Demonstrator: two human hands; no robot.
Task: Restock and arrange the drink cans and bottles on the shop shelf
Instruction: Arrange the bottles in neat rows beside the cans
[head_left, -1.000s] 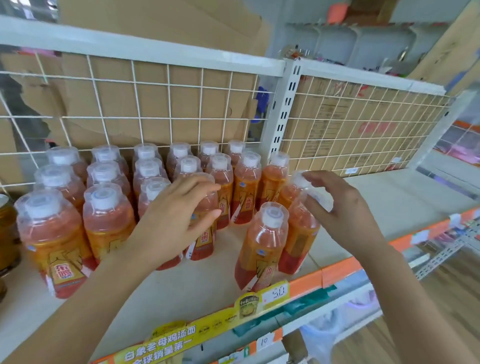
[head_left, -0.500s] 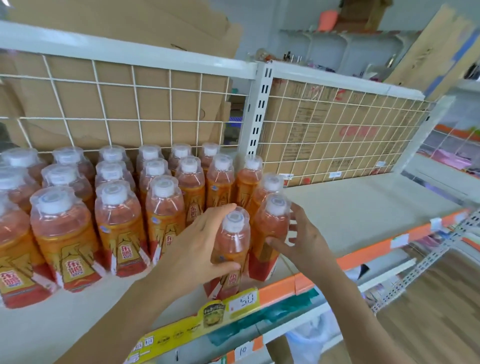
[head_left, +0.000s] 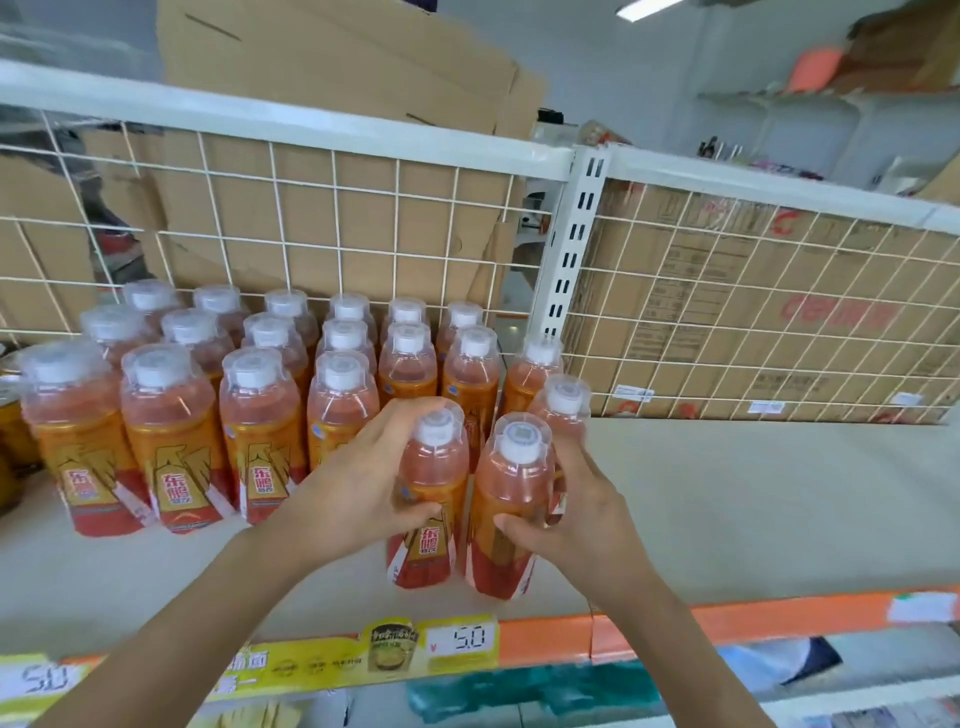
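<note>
To the left of your hands, the bottle block fills the shelf back to the wire grid. Your left hand is wrapped round the left bottle, thumb across its label. Your right hand grips the right bottle, thumb in front and fingers behind. Both bottles stand upright and almost touching, near the orange front edge. Right of your right hand the shelf lies open all the way to the grid, which has cartons behind it.

The bottle labels read "东鹏". The price tag on the edge just below your hands reads "5.0", and a blurred tag far to the left seems to read the same.

Half a second ago the right bottle stood a little behind the left one. It has come forward, and the two are now level.
</note>
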